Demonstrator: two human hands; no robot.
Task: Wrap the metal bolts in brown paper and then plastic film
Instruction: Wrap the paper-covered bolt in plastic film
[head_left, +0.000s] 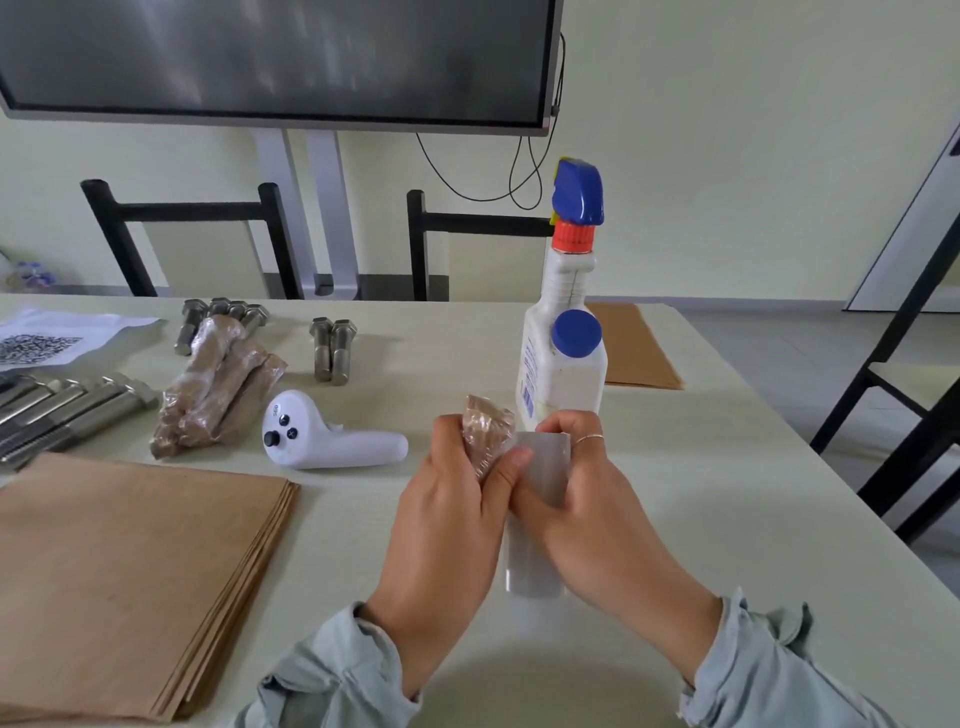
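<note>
Head camera looks down at our two hands, which meet just in front of the spray bottle (563, 343), and we take this bottle as our landmark. Nearest to us, our right hand (582, 499) curls its fingers round the roll of plastic film (540, 483), which stands almost upright before the bottle. Our left hand (447, 499) grips the wrapped bolt (485, 434) just left of the roll, fingers closed round its lower part, while the top end sticks out above the fingers and nearly reaches the foot of the bottle. The thumb presses on the film where it meets the bundle.

We judge that the bolt is heavy and stiff for its size, but its skin of paper and film is soft and slippery, so it is best held round the middle, with firm fingers. The film is thin and clings; it should be pulled tight from the roll.

Left of the bottle lies a white controller (322, 441), and nearer to us the stack of brown paper (130, 561). Further left lie the finished bundles (218, 395) and bare long bolts (67, 410). Beyond these, left of the bottle, stand two short bolts (332, 348). Behind the bottle lies more paper (639, 353).
</note>
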